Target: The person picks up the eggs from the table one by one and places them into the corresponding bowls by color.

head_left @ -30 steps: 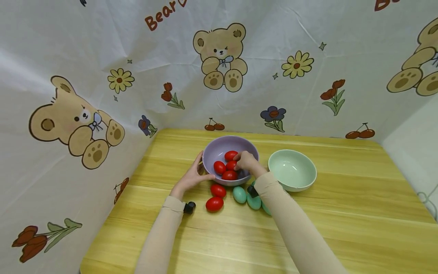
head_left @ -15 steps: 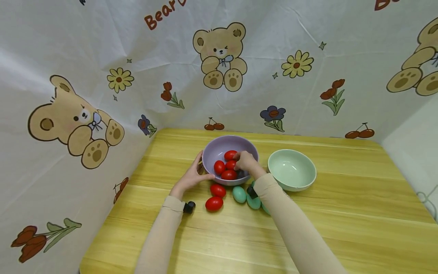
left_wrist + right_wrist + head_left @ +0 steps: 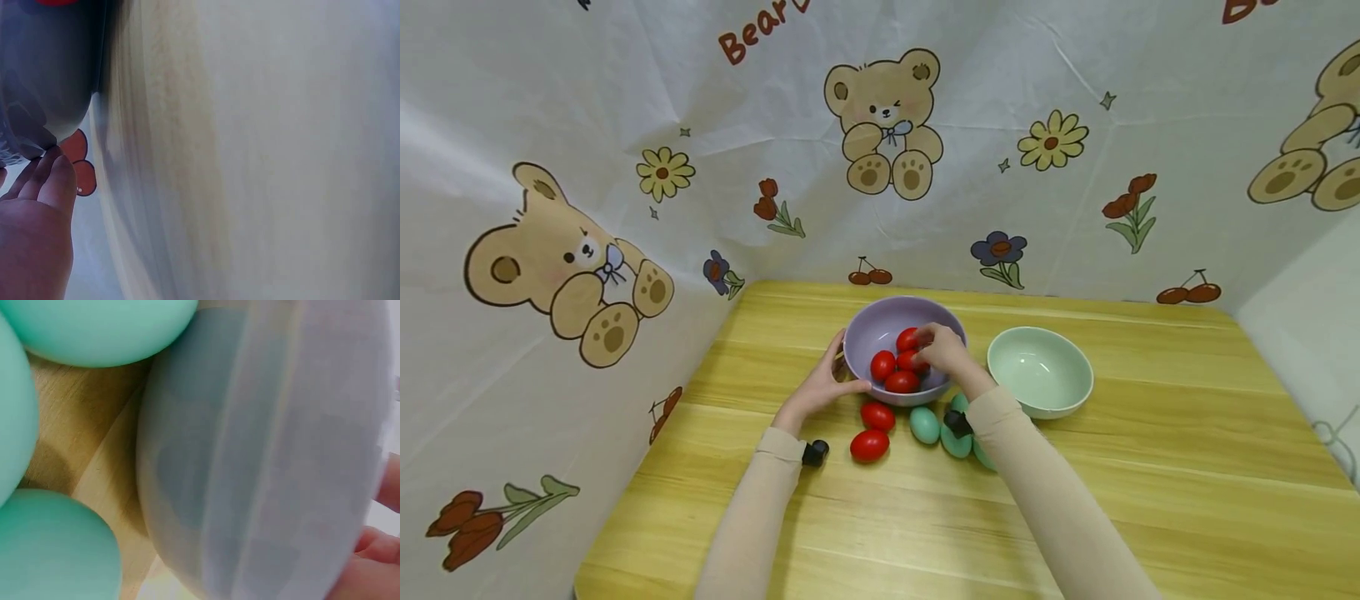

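Note:
On the wooden table stands a purple bowl [image 3: 880,327] with several red eggs in it. My left hand [image 3: 818,390] holds its left side, thumb at the near rim; the left wrist view shows the fingertips against the bowl's wall [image 3: 53,69]. Reaching in over the right rim, my right hand [image 3: 951,354] has its curled fingers on a red egg [image 3: 908,361], covering part of it. Another red egg [image 3: 902,382] lies just in front of that one. In the right wrist view the bowl's outer wall [image 3: 269,456] hides most of this hand.
Two red eggs, one of them a nearer egg [image 3: 869,447], lie before the bowl. Several green eggs, among them a left one [image 3: 925,426], are partly under my right forearm. A pale green bowl [image 3: 1037,367] stands to the right. A bear-printed sheet [image 3: 947,225] hangs behind.
My right hand and wrist have shifted slightly to the right, and more of the red egg under the fingers shows. The left hand stays at the bowl.

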{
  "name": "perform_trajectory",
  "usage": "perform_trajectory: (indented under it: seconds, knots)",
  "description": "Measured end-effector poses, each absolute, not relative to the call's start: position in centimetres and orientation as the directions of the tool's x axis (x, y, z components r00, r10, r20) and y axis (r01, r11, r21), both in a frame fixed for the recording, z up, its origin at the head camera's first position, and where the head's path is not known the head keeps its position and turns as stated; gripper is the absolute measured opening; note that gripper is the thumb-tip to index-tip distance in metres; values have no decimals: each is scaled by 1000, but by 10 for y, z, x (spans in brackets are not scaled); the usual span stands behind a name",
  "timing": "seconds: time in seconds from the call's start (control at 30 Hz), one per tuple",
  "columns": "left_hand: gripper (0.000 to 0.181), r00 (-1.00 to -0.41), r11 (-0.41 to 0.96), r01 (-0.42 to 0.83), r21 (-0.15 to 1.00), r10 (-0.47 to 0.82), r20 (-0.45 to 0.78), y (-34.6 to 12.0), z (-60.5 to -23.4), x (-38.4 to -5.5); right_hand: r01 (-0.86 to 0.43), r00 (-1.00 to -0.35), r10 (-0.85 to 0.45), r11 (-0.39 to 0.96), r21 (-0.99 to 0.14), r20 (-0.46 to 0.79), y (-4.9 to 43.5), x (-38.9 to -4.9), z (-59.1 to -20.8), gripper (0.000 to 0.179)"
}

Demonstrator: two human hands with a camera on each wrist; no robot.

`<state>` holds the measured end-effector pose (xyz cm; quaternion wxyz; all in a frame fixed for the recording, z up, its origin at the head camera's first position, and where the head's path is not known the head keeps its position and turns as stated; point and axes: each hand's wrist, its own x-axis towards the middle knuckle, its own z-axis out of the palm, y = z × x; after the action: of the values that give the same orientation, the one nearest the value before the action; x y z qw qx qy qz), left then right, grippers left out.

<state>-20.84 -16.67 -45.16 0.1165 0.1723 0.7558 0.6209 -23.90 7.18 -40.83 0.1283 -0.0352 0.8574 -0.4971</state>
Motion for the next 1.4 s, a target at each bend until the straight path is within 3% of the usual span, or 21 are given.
perform_trajectory:
  seconds: [0.37, 0.7, 1.1, 1.4]
  knots:
    - [108, -927, 191, 150, 970, 367, 72, -170, -479, -224, 21, -973, -222, 197, -980, -66, 85, -215, -404, 49]
    - [106, -920, 166, 120, 979, 390, 46, -167, -456, -213, 1, -951, -308, -4, -1000, 1, 90, -182, -399, 47]
    - [105, -920, 192, 114, 975, 392, 30, -166, -451, -210, 17, -896, -443, -31, -999, -2, 87, -153, -413, 47]
    - [106, -929, 219, 143, 965, 367, 54, -168, -476, -221, -22, -848, -530, 7, -1000, 15, 79, -138, -421, 51]
